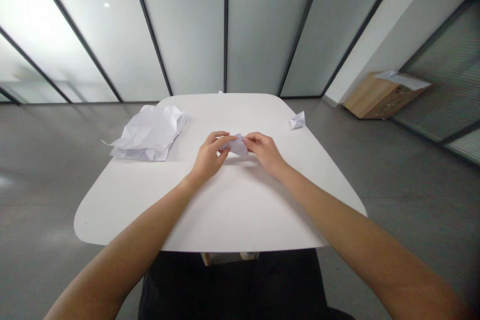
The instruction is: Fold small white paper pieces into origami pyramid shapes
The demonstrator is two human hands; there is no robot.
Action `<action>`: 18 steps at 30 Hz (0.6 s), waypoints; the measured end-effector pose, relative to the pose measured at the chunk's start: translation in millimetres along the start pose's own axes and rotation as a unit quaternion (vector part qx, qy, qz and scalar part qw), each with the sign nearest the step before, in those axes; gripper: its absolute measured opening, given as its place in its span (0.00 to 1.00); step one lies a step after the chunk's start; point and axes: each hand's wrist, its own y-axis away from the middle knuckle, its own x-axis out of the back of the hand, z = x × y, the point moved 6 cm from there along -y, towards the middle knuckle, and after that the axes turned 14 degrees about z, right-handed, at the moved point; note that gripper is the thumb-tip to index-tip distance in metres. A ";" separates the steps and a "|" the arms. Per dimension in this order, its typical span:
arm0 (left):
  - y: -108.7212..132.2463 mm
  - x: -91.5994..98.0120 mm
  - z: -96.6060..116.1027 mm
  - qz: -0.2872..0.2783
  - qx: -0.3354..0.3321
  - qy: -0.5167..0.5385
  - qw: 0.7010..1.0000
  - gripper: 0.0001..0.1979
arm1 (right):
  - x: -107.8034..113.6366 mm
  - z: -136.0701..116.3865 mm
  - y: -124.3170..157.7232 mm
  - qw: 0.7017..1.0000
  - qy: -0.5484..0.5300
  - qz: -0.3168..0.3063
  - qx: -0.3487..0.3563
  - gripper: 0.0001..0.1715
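Dark clothing (232,285) showed at the near edge of the white counter (232,215), and 2 bare forearms reached out across it. The left hand (208,156) was nearly closed, its thumb and fingers pinching 1 end of a small folded white paper (237,147). The right hand (264,152) curled just as closely on the other end, leaving the 2 hands almost touching. The paper sat near the middle of the counter, held between them. It looked light, thin and soft, easy to crease or tear, so its folded edges seemed the surest place to pinch. Farther left lay a large crumpled white sheet (150,132), and a small folded paper piece (297,120) sat at the right edge. Beyond stood a wooden box (384,95) on the grey floor (412,200), before frosted glass panels (187,25)
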 end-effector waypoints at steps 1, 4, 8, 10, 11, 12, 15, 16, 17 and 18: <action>-0.1 0.2 -1.1 0.004 0.001 0.006 1.000 0.18 | 1.2 -0.4 -1.3 1.000 0.010 0.005 0.012 0.21; -0.3 1.1 -2.8 0.010 0.003 0.020 1.000 0.17 | 1.4 0.8 -2.8 1.000 0.018 0.004 0.016 0.20; -1.8 3.8 1.3 0.008 -0.004 0.003 1.000 0.16 | 1.1 -5.2 1.7 0.993 0.089 0.009 0.073 0.19; -2.4 3.5 3.0 0.000 -0.002 -0.012 1.000 0.12 | 1.4 -11.2 5.6 0.978 0.161 0.019 0.133 0.19; -2.5 2.8 2.8 -0.004 0.005 -0.016 1.000 0.12 | 1.2 -13.4 7.3 0.968 0.196 0.022 0.157 0.19; -2.5 1.7 1.8 -0.008 0.015 -0.018 1.000 0.15 | 1.3 -15.0 8.6 0.958 0.226 0.026 0.175 0.19; -2.0 -1.5 -3.7 -0.010 0.055 -0.014 0.998 0.17 | 1.4 -19.7 10.8 0.936 0.277 0.038 0.214 0.19; -2.0 -1.3 -6.2 -0.001 0.074 -0.010 0.997 0.16 | 0.4 -21.4 11.6 0.931 0.283 0.034 0.228 0.19; -2.1 -0.3 -8.8 0.012 0.095 -0.003 0.995 0.14 | -1.3 -22.7 12.6 0.928 0.284 0.023 0.240 0.18; -2.2 0.9 -11.0 0.025 0.114 0.005 0.993 0.13 | -3.4 -23.4 13.8 0.926 0.282 0.008 0.249 0.17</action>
